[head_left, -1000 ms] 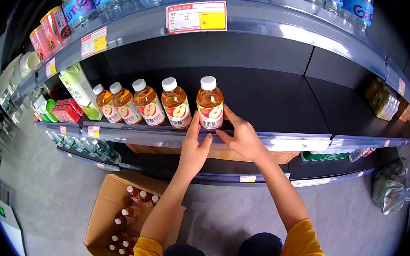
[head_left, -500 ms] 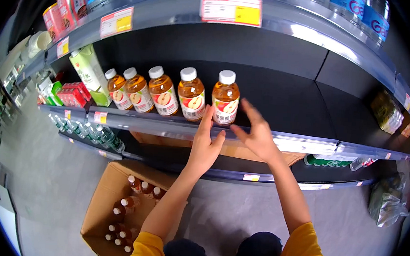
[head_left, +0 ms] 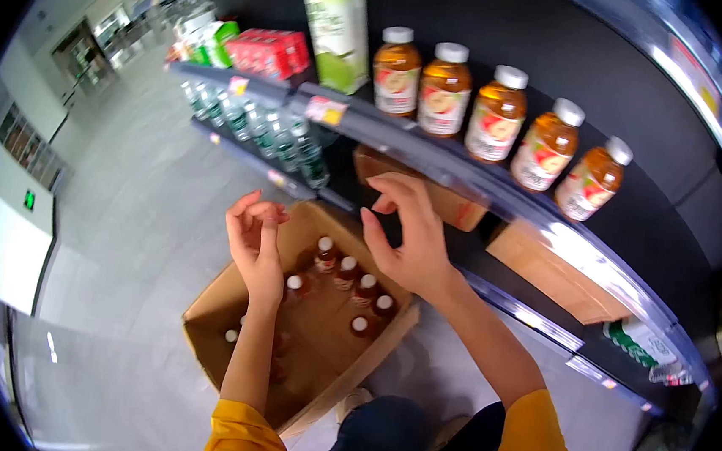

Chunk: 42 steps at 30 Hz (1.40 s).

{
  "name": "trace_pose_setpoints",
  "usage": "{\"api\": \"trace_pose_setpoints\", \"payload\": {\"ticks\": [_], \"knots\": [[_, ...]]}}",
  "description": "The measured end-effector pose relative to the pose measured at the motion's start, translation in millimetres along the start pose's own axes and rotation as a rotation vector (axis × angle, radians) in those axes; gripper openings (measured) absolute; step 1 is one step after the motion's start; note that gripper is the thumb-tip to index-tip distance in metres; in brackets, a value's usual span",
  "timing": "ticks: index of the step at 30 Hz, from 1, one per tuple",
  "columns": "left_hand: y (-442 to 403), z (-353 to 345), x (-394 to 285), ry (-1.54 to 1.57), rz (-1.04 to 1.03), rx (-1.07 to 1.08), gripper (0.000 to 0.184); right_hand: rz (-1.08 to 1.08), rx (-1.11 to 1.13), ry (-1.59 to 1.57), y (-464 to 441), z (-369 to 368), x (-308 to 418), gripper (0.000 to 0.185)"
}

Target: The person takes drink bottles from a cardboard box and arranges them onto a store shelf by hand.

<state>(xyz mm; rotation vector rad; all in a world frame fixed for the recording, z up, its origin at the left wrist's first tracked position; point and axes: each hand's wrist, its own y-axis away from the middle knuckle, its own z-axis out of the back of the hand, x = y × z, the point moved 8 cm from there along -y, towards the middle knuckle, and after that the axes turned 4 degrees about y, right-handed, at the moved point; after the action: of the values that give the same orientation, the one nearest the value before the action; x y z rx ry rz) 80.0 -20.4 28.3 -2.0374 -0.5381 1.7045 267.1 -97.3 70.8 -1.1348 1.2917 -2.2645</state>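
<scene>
My left hand (head_left: 256,238) hangs above the left edge of an open cardboard box (head_left: 323,328), its fingers loosely curled and apart, with nothing in them. My right hand (head_left: 413,238) is over the box's far right corner, in front of the shelf, thumb and fingers spread and holding nothing. Inside the box stand several juice bottles (head_left: 345,273) with white caps; my left forearm hides some of them. On the shelf (head_left: 458,175) above, several amber apple juice bottles (head_left: 496,117) stand in a row near the front edge, labels facing out.
Left of the juice are a green-and-white carton (head_left: 335,33) and red packs (head_left: 269,52). Water bottles (head_left: 258,128) line the lower shelf, with cardboard boxes (head_left: 557,271) further right. Grey floor (head_left: 123,232) lies to the left; my legs (head_left: 386,439) are beside the box.
My view has swung down and left towards the box. Both hands have left the rightmost juice bottle, which stays on the shelf, and are now above the box.
</scene>
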Motion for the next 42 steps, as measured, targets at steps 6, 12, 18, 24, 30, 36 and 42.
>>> {"api": "trace_pose_setpoints", "payload": {"ticks": [6, 12, 18, 24, 30, 36, 42], "knots": [[39.9, 124.5, 71.0, 0.012, 0.280, -0.419, 0.027, -0.106, 0.339, -0.015, 52.1, -160.4, -34.4, 0.040], [186.7, 176.9, 241.3, 0.094, 0.921, -0.789, 0.037, -0.455, 1.027, 0.204, 185.9, -241.6, -110.2, 0.071], [240.5, 142.7, 312.8, 0.169, 1.262, -0.639, 0.045, -0.627, 1.362, 0.333, 236.7, -260.5, -154.0, 0.085], [218.7, 107.9, 282.8, 0.340, 1.356, -0.546, 0.071, -0.681, 1.359, 0.248, 263.8, -289.3, -160.3, 0.079], [225.2, 107.0, 310.4, 0.526, 1.291, -0.525, 0.066, -0.748, 1.122, 0.010, 271.7, -307.5, -153.9, 0.069], [237.1, 106.4, 330.2, 0.668, 1.261, -0.564, 0.060, -0.587, 1.083, 0.078, 280.1, -309.8, -157.6, 0.061], [213.1, 109.7, 284.1, 0.256, 1.383, -0.478, 0.071, -0.759, 0.995, -0.041, 254.3, -289.7, -158.1, 0.052]]}}
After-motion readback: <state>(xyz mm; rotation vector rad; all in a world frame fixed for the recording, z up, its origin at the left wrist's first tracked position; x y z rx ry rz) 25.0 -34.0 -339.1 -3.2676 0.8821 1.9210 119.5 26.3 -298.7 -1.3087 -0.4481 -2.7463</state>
